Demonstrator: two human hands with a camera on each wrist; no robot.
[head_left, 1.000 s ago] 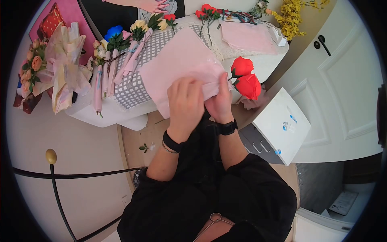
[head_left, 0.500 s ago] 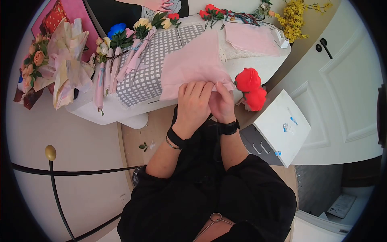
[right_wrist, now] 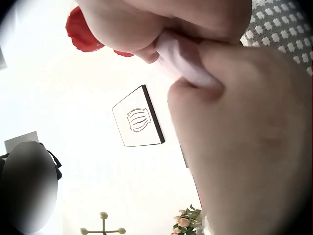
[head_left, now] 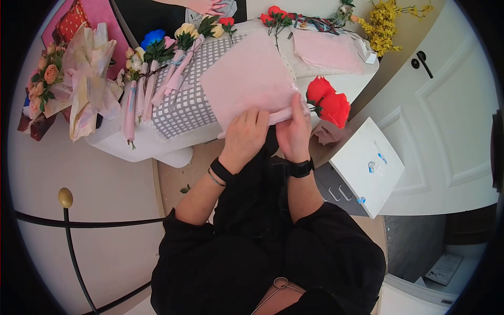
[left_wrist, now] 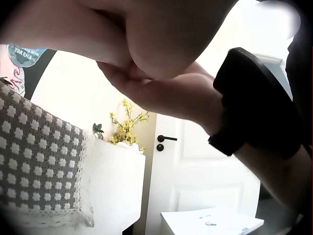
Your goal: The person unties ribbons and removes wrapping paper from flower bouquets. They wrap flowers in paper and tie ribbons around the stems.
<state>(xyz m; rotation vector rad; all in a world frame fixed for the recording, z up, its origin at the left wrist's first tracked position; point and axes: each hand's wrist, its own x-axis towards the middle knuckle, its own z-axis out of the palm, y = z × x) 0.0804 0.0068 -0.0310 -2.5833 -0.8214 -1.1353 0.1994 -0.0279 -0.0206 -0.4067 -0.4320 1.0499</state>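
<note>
Pink wrapping paper (head_left: pixel 249 79) spreads over the table edge, its near side rolled into a narrow tube around the stems of two red roses (head_left: pixel 334 107). The left hand (head_left: pixel 244 137) grips the rolled edge with curled fingers, left of centre in the head view. Close beside it, the right hand (head_left: pixel 294 134) holds the tube near the blooms, thumb on top. In the right wrist view the rolled paper (right_wrist: pixel 183 61) passes between both hands, with red petals (right_wrist: pixel 83 32) beyond. The left wrist view shows both hands close together, the paper hidden there.
Wrapped flowers (head_left: pixel 152 79) lie on the grey checked cloth (head_left: pixel 181 113) at the left. More pink sheets (head_left: pixel 328 50) and loose red roses (head_left: pixel 275 16) are at the back. A white cabinet (head_left: pixel 367 163) stands at the right; a black metal rail (head_left: pixel 115 224) is at lower left.
The paper has swung and now lies flatter, with a rolled tube showing at its near edge. The left hand has moved left and down along it; the roses have shifted and turned with the right hand.
</note>
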